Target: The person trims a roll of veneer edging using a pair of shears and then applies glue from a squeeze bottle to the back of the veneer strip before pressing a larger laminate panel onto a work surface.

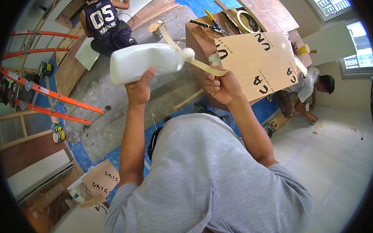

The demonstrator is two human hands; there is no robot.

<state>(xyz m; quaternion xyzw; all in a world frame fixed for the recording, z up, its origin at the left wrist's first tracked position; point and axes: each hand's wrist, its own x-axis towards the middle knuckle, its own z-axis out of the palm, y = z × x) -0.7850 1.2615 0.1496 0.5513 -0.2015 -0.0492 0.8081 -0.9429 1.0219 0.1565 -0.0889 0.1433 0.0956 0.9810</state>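
Observation:
My left hand (138, 90) holds a white plastic bottle (145, 62) from below, with the thumb against its side. The bottle lies on its side in the air, its neck and rounded white tip toward the right. A strip of pale yellow tape (204, 66) runs from the bottle's neck to my right hand (221, 85), which pinches its end. Another length of tape (166, 36) sticks out from the far side of the neck. Whether both lengths are one piece wound around the neck, I cannot tell.
At right stands a wooden workbench (198, 44) bearing a printed laminate sheet (254, 67), yellow-handled pliers (215, 23) and a tape roll (245, 22). An orange ladder (50, 93) leans at left. One person (105, 25) sits far left; another person (308, 87) crouches at right.

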